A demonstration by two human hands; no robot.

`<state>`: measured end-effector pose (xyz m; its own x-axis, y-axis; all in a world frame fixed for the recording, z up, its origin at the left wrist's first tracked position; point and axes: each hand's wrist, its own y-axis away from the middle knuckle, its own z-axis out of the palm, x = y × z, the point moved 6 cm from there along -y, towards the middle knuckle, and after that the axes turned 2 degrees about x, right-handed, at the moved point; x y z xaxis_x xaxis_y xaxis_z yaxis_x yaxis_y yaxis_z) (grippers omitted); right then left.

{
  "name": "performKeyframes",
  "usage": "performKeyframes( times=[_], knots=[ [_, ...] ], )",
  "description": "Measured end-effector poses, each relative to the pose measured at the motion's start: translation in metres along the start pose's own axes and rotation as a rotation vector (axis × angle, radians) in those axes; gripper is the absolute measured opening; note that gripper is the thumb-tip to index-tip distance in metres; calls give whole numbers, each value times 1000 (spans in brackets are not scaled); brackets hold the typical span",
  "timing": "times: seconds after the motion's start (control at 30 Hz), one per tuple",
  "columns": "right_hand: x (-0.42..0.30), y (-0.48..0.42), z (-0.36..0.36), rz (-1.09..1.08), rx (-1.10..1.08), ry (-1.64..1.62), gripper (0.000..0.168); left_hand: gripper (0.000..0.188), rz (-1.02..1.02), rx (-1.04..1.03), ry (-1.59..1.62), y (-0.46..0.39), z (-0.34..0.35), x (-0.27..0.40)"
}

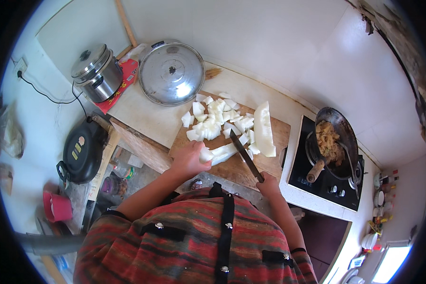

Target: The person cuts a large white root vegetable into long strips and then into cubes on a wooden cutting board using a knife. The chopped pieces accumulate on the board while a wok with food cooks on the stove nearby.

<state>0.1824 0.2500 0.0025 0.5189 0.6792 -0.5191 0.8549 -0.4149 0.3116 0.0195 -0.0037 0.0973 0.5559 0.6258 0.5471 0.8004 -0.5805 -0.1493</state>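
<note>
My left hand (191, 159) grips the near end of a long strip of pale white melon or gourd (223, 153) on a wooden cutting board (266, 168). My right hand (269, 184) holds a kitchen knife (246, 158) by its handle. The dark blade slants up to the left, across the strip's far end. Behind the strip, a heap of cut white chunks (213, 119) covers the upper part of the board. Another uncut long piece of the same flesh (264, 129) lies on the board's right side.
At right, a wok (353, 142) holding brown cooked food (328, 142) and a spatula sits on a gas hob (300, 167). Behind the board rests a large metal lid (172, 74). A steel cooker (99, 76) and a black electric pan (85, 151) stand left.
</note>
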Motion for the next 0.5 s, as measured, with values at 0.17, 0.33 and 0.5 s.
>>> performKeyframes(
  times=[0.17,0.33,0.5],
  knots=[
    [-53,33,-43,-46,120,-152,28,46,25,65,21,10,11,-8],
    [-24,29,8,-80,148,-89,29,44,11,25,47,7,10,-6],
    [-15,11,9,-20,12,-24,27,43,37,38,58,9,8,-11]
  ],
)
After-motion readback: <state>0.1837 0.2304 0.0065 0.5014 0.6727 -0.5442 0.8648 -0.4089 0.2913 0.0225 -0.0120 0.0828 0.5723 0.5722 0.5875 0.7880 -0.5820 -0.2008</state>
